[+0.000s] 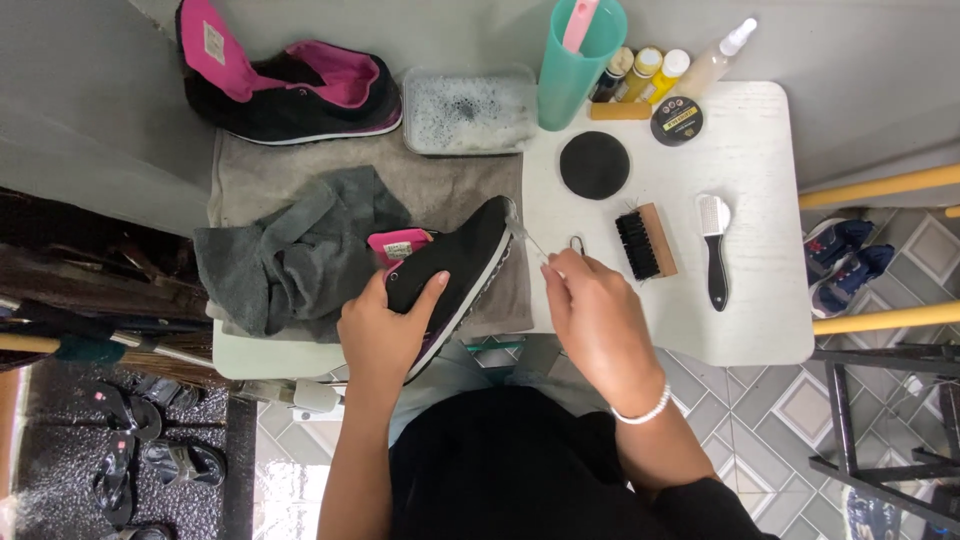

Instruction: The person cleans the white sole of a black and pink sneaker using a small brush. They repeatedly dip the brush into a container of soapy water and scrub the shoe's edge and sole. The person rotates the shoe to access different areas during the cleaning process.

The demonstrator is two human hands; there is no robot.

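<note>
My left hand (385,325) grips a black shoe (455,262) with a pink tongue and a white sole edge, tilted on its side over the table's front. My right hand (597,315) holds a thin clear brush (527,236) whose tip touches the shoe's toe. The second black and pink shoe (290,88) lies at the back left on a grey towel (440,185). A crumpled dark grey cloth (290,250) sits just left of my left hand.
On the white table (760,200) are a tray of soapy water (468,108), a teal cup (575,62), small bottles (650,70), a round tin (677,120), a black round pad (594,165), a wooden brush (646,241) and a white-headed brush (715,250). Blue shoes (840,262) lie on the floor at right.
</note>
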